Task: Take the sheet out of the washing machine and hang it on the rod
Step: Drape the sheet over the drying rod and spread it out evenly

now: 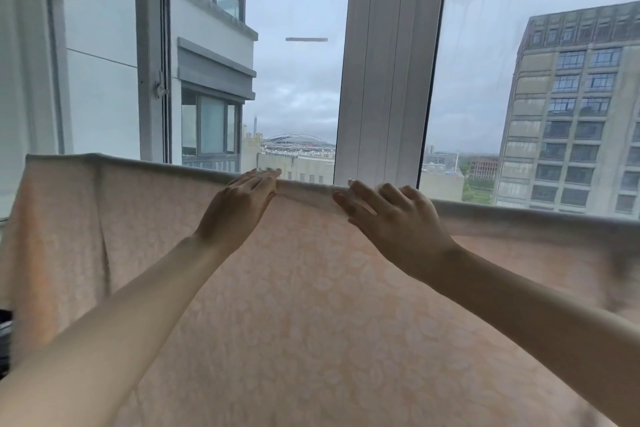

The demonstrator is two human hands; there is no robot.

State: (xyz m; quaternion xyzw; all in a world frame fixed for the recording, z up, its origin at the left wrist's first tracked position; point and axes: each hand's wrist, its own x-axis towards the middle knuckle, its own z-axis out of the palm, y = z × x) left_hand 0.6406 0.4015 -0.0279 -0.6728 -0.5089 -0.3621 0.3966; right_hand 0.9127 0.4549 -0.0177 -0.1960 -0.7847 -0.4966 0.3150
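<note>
While the peach patterned sheet (311, 305) is hanging draped over what seems to be the rod, hidden beneath its top fold, you are resting both hands there: left hand (239, 208) with fingers straight and flat, right hand (391, 218) with fingers spread loosely, gripping nothing.

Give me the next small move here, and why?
Probably slide both hands apart along the top fold to smooth it. The sheet already hangs over the rod, the left hand and right hand rest close together mid-span, and the cloth bunches at the left end.
</note>
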